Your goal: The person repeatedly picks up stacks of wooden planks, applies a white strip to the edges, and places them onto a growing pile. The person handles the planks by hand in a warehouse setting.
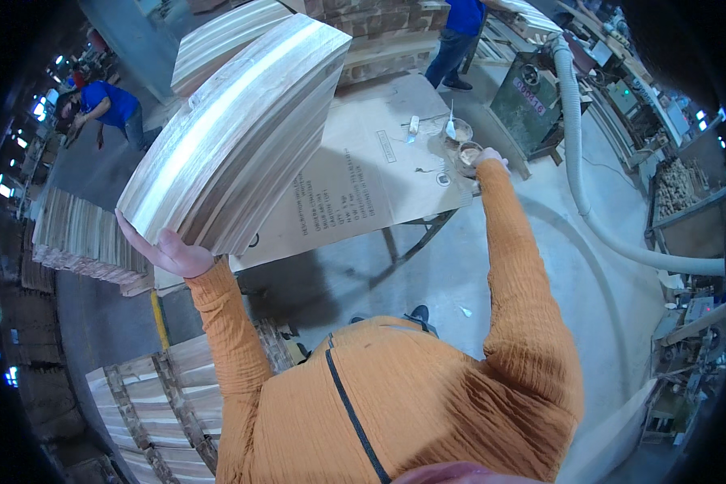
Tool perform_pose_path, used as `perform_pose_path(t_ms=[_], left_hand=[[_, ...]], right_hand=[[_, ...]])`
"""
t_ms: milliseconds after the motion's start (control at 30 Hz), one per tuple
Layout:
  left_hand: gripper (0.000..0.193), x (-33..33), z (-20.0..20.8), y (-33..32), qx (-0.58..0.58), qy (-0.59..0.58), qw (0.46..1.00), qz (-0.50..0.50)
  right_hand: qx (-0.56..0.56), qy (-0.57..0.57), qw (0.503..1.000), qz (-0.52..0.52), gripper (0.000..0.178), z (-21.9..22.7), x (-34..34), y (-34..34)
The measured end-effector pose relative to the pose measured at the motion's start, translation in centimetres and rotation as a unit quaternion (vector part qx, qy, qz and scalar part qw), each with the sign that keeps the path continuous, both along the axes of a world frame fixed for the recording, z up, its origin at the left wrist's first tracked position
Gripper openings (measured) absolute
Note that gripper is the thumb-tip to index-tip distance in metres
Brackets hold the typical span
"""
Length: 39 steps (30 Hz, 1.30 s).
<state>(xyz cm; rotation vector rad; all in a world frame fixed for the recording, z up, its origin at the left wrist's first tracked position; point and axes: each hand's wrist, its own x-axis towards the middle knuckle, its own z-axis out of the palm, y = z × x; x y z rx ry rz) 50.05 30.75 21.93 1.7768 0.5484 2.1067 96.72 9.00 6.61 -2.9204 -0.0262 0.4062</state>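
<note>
A stack of curved wooden panels (242,121) rises in front of me on the left, its top face shining. My left hand (177,254) lies against the stack's near end, fingers stretched along the edge and thumb apart. Over at the table's right corner, my right hand (492,159) has its fingers bent together at the rim of a small round cup (469,152). Whatever those fingers hold is hidden. Just behind that cup sits a second round container (460,129), with a thin white pointed tool (451,127) beside it. Printed cardboard (339,185) covers the table beneath.
More curved panels (218,44) stand behind the stack, and others (89,242) lie at left. Wooden pieces (161,387) are piled low on my left. A grey hose (573,137) runs past a green machine (528,101). Two people in blue shirts (113,105) are farther off.
</note>
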Motion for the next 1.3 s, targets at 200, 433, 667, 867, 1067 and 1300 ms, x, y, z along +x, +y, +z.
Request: perform_pose_path(t_ms=[200, 433, 667, 867, 1067, 1300], left_hand=[[0.07, -0.3, 0.3, -0.3, 0.012, 0.029, 0.998, 0.046], [0.073, 0.6, 0.0, -0.1, 0.012, -0.007, 1.0, -0.003], [0.077, -1.0, 0.2, -1.2, 0.021, 0.03, 0.999, 0.039], [0.081, -1.0, -0.3, -0.5, 0.023, 0.029, 0.998, 0.043], [0.082, -1.5, 0.1, -0.6, 0.019, 0.041, 0.996, 0.081], [0.082, -1.4, -0.1, -0.4, 0.002, 0.055, 0.994, 0.091]], right_hand=[[-0.02, 0.046, 0.998, 0.027, 0.04, 0.4, 0.2, 1.1], [0.381, -0.195, 0.875, 0.226, 0.018, 5.3, 1.1, 2.5], [0.615, -0.166, 0.59, 0.496, 0.016, 22.8, -16.2, 16.0], [0.462, -0.242, 0.547, 0.655, 0.01, 25.4, -23.4, 20.6], [0.356, -0.418, 0.485, 0.68, 0.02, 24.3, -23.7, 19.6], [0.199, -0.419, 0.599, 0.653, 0.05, 24.6, -24.4, 17.7]])
